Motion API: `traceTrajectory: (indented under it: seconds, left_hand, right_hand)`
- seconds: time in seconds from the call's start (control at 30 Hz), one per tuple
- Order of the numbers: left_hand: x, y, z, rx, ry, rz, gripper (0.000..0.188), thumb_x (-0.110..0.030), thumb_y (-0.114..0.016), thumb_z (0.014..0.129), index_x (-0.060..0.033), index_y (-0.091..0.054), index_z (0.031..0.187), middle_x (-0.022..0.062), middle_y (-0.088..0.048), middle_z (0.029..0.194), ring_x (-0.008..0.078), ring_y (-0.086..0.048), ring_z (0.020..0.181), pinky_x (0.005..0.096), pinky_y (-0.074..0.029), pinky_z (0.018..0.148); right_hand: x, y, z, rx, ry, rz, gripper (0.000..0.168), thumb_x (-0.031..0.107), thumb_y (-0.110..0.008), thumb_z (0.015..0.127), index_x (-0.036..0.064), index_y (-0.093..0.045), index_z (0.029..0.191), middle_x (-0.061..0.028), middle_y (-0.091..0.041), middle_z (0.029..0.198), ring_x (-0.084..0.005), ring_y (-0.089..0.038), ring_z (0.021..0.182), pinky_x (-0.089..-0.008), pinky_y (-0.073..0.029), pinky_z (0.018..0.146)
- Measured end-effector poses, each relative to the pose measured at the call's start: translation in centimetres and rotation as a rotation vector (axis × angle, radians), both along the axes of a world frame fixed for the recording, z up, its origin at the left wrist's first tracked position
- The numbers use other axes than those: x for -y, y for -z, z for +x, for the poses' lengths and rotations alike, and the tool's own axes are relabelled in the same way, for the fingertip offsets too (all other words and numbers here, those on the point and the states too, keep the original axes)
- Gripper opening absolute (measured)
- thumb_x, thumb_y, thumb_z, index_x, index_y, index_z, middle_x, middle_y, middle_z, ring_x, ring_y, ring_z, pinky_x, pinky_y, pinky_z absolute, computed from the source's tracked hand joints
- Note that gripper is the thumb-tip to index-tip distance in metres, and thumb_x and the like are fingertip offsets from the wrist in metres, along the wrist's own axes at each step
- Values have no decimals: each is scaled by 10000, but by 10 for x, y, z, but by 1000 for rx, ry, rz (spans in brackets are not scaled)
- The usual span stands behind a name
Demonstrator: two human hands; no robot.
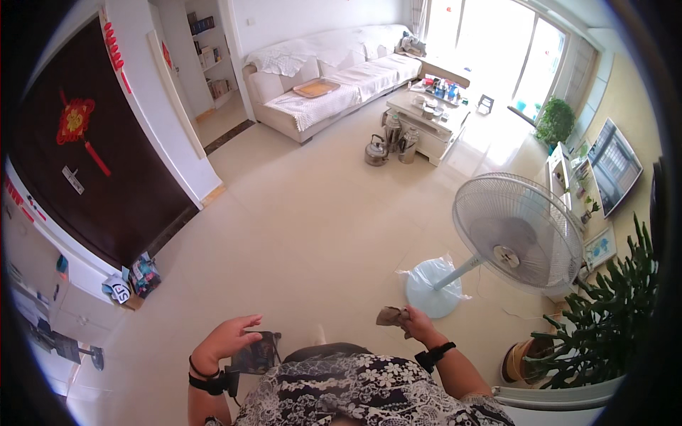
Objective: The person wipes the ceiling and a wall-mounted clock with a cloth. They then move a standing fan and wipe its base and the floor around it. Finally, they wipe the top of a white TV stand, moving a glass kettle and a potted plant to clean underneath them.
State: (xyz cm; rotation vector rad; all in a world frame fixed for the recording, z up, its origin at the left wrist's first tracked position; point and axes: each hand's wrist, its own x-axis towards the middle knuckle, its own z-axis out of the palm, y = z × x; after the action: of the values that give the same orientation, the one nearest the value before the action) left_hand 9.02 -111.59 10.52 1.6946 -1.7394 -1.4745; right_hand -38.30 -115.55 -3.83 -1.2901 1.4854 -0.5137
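My right hand (421, 324) grips a crumpled grey-brown cloth (391, 316) in front of my body, to the right. On the other side my left hand (229, 338) is raised with thumb and fingers apart, and nothing is in it. A dark patterned bag (257, 354) with a strap shows just beside and below that hand; what holds it up cannot be told. Each wrist wears a black band with a small device. The pedestal fan's round base (434, 303), partly wrapped in clear plastic, stands on the floor just past my right hand.
The fan's caged head (517, 231) leans right. A potted cactus-like plant (602, 319) stands at lower right. Ahead are a kettle (376, 152), two thermos flasks, a coffee table (426, 114) and a covered sofa (330, 80). Bags (144, 274) sit by the dark door (101, 144). A cord trails behind the fan.
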Motion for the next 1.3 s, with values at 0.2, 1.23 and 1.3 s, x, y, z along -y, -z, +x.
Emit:
traceTrajectory:
  seconds: [0.2, 1.23, 1.3]
  left_hand:
    - [87, 6, 22, 8, -22, -35, 531, -213, -635, 870, -44, -452, 1338, 132, -558, 1277, 227, -524, 1181, 367, -420, 961]
    - [551, -67, -29, 94, 331, -332, 518, -137, -675, 800, -34, -513, 1281, 144, -592, 1216, 252, -565, 1117, 364, -462, 915]
    - [579, -76, -43, 92, 368, -365, 504, -127, -673, 797, -31, -522, 1268, 143, -595, 1208, 257, -564, 1113, 366, -470, 900]
  right_hand:
    - [110, -43, 67, -51, -149, -112, 170, 149, -590, 840, 41, -520, 951, -94, -583, 727, -191, -609, 613, -324, -494, 495]
    - [505, -20, 40, 158, 303, -329, 255, 304, -551, 911, 59, -612, 949, -58, -625, 788, -133, -583, 654, -303, -493, 582]
    - [549, -49, 45, 299, 386, -295, 255, 303, -537, 914, 59, -607, 941, -68, -601, 769, -124, -553, 550, -295, -497, 439]
